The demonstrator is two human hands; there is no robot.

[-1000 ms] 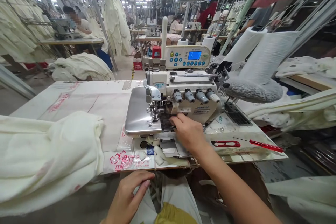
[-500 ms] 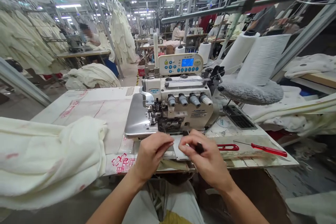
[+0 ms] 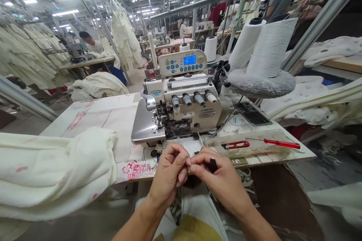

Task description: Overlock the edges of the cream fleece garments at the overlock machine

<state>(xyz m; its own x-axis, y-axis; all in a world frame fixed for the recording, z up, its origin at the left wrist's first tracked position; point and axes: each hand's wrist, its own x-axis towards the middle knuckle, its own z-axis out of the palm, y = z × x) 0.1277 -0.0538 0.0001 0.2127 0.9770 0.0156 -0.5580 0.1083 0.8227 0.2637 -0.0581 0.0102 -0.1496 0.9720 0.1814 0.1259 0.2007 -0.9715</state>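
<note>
Just in front of the overlock sewing machine (image 3: pixel 185 111), my two hands meet at the fingertips. My left hand (image 3: pixel 173 167) is closed in a pinch; whatever lies between its fingers is too small to make out. My right hand (image 3: pixel 216 175) is also closed, its thumb and forefinger against the left fingertips. It holds a slim dark tool (image 3: pixel 212 165) whose dark end shows between the fingers; the rest is mostly covered. Behind the hands the machine's lower front stands exposed, its dark inner parts showing. A steel work plate (image 3: pixel 147 124) lies to the left.
Red-handled thread snips (image 3: pixel 236 144) and a red screwdriver (image 3: pixel 283 143) lie on the table (image 3: pixel 299 152) at right. Cream fabric (image 3: pixel 56 173) hangs over the left side. White thread cones (image 3: pixel 271 47) stand behind a grey fluffy pad (image 3: pixel 260 83). A co-worker (image 3: pixel 90 43) sits far left.
My hands have come together; before, a small gap parted them. They are now slightly nearer to me and lower. The camera view has shifted, so the machine appears further left and higher.
</note>
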